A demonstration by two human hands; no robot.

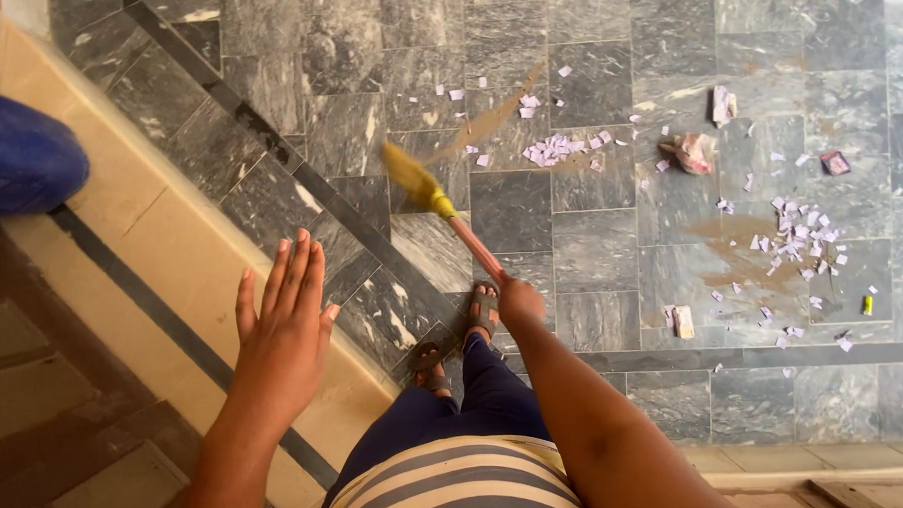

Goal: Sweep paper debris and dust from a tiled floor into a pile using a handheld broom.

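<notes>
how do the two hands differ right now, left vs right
The left hand is open, fingers spread and stretched out, holding nothing; the right hand is closed in a fist around the pink handle of the broom.
The left hand hangs out over the beige border strip to the side; the right hand reaches forward above the sandalled feet, over the grey marble floor.
Both are bare, and seen from above.

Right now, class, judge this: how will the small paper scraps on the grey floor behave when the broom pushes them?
The paper scraps look thin and tiny, so probably very light and apt to scatter or flutter rather than slide together. They already lie strewn in loose patches. The broom bristles, held in the right hand, appear soft and blurred, so likely flexible.
</notes>
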